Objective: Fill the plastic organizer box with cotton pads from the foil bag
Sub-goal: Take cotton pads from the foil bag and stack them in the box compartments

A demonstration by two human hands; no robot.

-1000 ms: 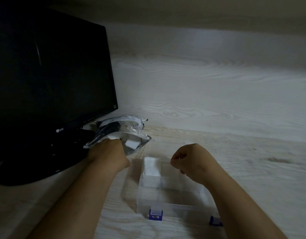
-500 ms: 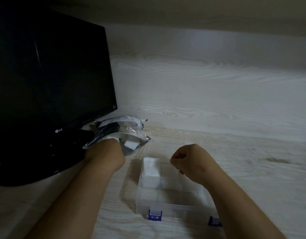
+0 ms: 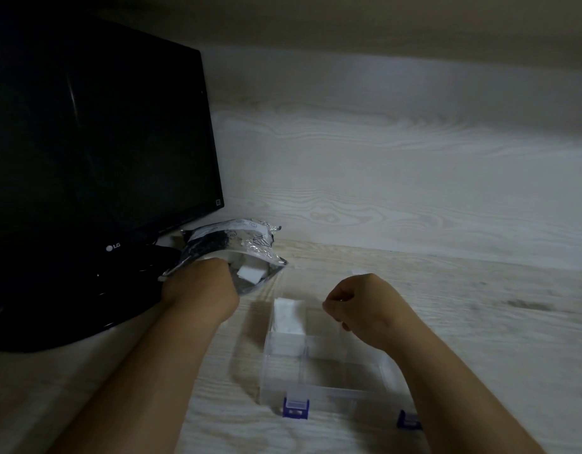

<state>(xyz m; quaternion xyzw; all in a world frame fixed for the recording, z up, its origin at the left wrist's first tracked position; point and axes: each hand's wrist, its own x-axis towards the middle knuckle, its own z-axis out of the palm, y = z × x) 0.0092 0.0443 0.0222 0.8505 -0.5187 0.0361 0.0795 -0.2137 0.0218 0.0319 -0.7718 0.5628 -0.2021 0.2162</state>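
Observation:
A clear plastic organizer box [image 3: 332, 391] with blue latches [image 3: 295, 408] stands open on the wooden desk. A stack of white cotton pads [image 3: 289, 314] fills its far-left compartment; the other compartments look bare. The crinkled foil bag [image 3: 230, 244] lies behind the box's left corner, its mouth facing me, with a white pad [image 3: 250, 273] showing inside. My left hand [image 3: 198, 286] is pushed into the bag's mouth, fingers hidden. My right hand [image 3: 358, 306] hovers over the box's far side, fingers curled shut, with nothing visible in them.
A black LG monitor [image 3: 96, 142] fills the left side, its glossy stand base [image 3: 54, 322] right beside the bag and my left forearm. A pale wood-grain wall panel [image 3: 397, 178] closes off the back. Bare desk extends to the right of the box.
My left hand has slid a little deeper into the foil bag. The right hand has hardly moved above the box.

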